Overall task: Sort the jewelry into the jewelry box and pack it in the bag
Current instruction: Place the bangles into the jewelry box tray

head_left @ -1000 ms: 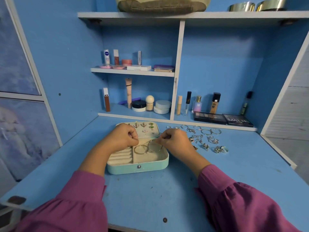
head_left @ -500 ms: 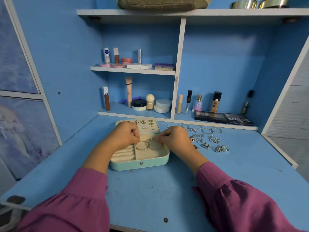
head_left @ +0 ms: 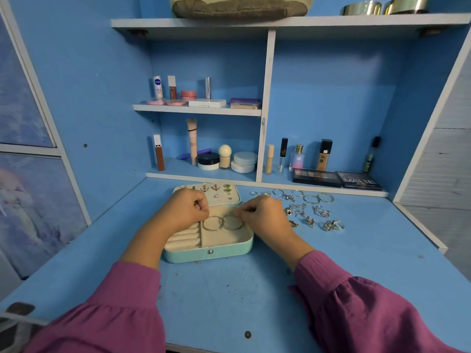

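Reading head view, one pass, everything placed off the jewelry box (head_left: 207, 247).
box: teal, lid open flat on its far side, on the blue desk (head_left: 229, 296) in front of me.
left hand (head_left: 184, 212): over the box's left half, fingers curled into a fist; can't tell if anything is pinched inside.
right hand (head_left: 265, 215): at the box's right edge, fingertips pinching the rim of the right hoop (head_left: 232, 222).
hoops: that one and the left hoop (head_left: 212, 222) sit side by side, touching, in the box's large compartment.
lid: small earrings (head_left: 216, 191) already pinned to the lining.
loose jewelry (head_left: 308, 210): rings, chains, more hoops spread right of the box, not yet sorted.
bag: olive bag (head_left: 239, 7), my guess, on the top shelf well above the box.
risk: hoops could hook together or roll out if the box gets nudged; my right sleeve could sweep the small pieces off the desk.
surface: painted blue, scuffed, hard, so small metal will slide.
room: blue shelf unit behind the box, holding cosmetics (head_left: 221, 159).
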The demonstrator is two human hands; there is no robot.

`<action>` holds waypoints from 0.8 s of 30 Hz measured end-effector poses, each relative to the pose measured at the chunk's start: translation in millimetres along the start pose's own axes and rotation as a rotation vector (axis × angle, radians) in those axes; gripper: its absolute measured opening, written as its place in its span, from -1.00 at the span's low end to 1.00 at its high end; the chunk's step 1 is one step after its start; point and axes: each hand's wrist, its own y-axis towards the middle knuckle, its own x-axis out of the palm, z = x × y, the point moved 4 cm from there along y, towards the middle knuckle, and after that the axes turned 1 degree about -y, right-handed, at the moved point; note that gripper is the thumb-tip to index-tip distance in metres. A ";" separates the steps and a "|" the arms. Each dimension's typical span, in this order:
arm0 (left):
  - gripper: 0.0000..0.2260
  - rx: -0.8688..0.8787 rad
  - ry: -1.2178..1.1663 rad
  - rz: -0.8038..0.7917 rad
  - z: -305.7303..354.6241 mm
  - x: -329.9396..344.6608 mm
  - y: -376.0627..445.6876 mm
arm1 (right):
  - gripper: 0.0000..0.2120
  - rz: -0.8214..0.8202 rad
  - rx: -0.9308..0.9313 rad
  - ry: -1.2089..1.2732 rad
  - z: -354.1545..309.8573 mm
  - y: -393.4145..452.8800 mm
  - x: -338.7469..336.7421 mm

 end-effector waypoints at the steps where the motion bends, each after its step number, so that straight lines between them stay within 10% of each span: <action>1: -0.75 -0.001 0.003 0.001 0.1 -0.1 0.0 | -0.88 -0.001 0.000 0.008 0.5 0.0 0.0; 24: -0.87 0.061 -0.184 -0.008 126.9 105.6 65.7 | -0.86 0.497 0.455 0.422 120.9 8.0 -138.2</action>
